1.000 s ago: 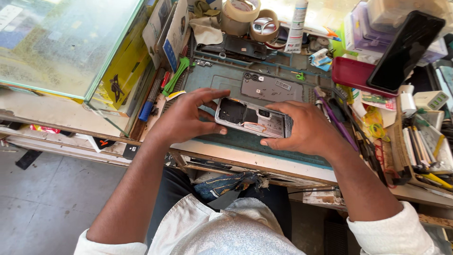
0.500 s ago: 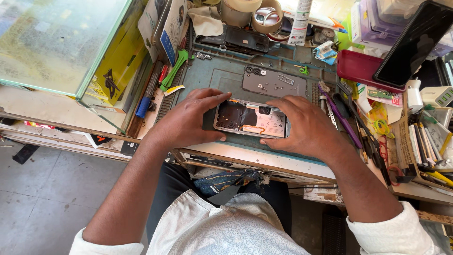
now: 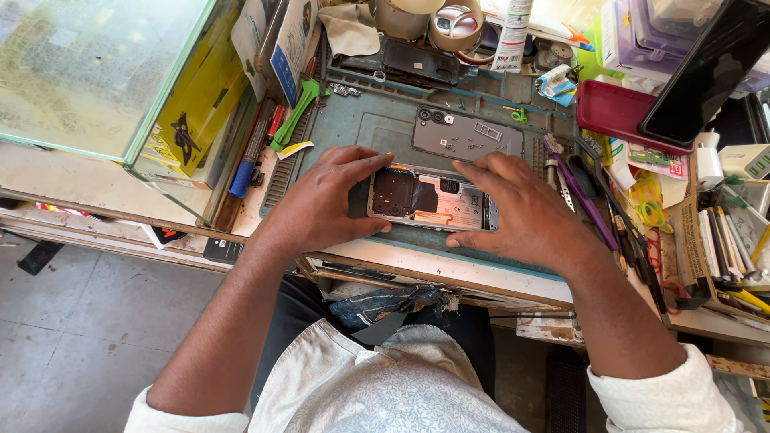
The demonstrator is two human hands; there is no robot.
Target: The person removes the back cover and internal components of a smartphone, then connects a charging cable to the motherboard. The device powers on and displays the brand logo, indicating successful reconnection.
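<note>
In the head view, the opened phone [image 3: 431, 200] now lies flat on the blue-green mat [image 3: 369, 132] near the front edge of the surface [image 3: 449, 269], where a second ago it was held tilted and slightly raised between the hands. The left hand [image 3: 325, 200] has shifted to cup its left end, thumb under the near edge and fingers over the far edge; the right hand [image 3: 525, 212] presses on the right end with fingers spread flat. Both hands are clamped on the phone from opposite ends, which suggests it is being steadied or pressed down rather than carried.

The phone is a thin rounded rectangle with a metal rim, its inside showing dark shielding, a pale battery and an orange strip. Just beyond it lies a smooth grey back cover [image 3: 467, 133] with camera holes. A green plastic tool [image 3: 295, 112] rests at the mat's left edge.
</note>
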